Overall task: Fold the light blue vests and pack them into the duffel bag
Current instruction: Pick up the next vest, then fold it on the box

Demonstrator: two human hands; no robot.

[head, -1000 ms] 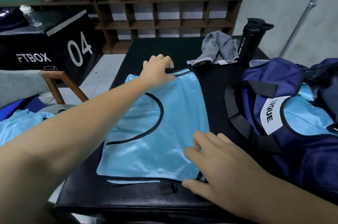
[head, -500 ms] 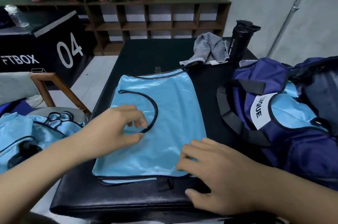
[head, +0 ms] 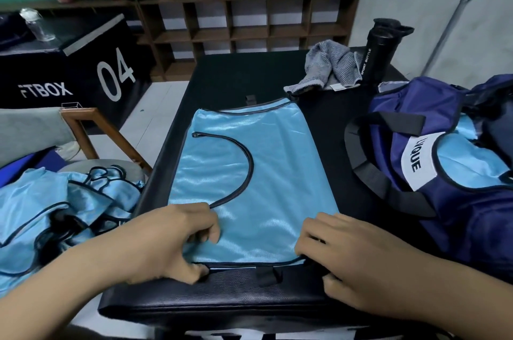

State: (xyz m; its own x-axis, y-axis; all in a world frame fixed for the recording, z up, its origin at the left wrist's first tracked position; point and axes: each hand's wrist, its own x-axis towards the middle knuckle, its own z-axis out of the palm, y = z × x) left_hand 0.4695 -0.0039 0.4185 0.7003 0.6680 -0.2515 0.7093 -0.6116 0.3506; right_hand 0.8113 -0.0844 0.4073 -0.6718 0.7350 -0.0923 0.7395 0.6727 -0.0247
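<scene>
Light blue vest (head: 249, 187) lies flat on the black counter (head: 236, 81), folded lengthwise, its dark-trimmed armhole curve facing up. Its far hem sits near the counter's middle and its near hem runs along the edge closest to me.

My left hand (head: 166, 245) is on the near-left corner of the vest. The fingers curl down onto the fabric and the thumb is tucked at the hem, so it is pinching the cloth.

My right hand (head: 352, 259) is on the near-right corner. The fingers are bent over the dark trim with the thumb below the edge, and it grips the hem there.

Duffel bag (head: 458, 214), navy, stands open on the right side of the counter, just beside the vest. Its black strap loops toward the vest, and light blue fabric (head: 472, 170) shows inside the opening.

At the far end of the counter there is a crumpled grey towel (head: 330, 67) with a black sport bottle (head: 380, 53) upright beside it.

Off the counter to the left, a loose pile of light blue vests (head: 55, 214) sits beside a wooden chair (head: 91, 131).
</scene>
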